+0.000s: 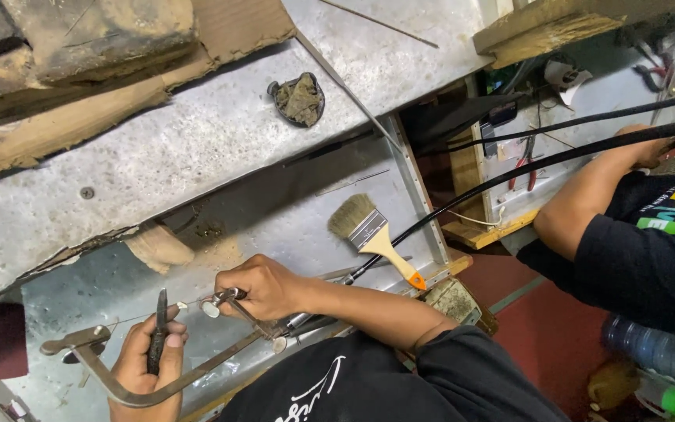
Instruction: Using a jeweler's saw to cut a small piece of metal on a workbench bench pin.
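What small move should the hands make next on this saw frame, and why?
Probably the right hand should turn the clamp screw a little tighter. Its fingers already pinch it, the thin blade runs across the saw frame, and the left hand steadies the dark handle.

A worn, scratched grey metal table (197, 141) filled most of the view, with torn cardboard (236, 27) and rough wooden blocks (95, 35) along its far edge. A wooden plank (556, 27) lay at the upper right. Beside the table, the floor (541, 320) was dark red. The light was even and dim.
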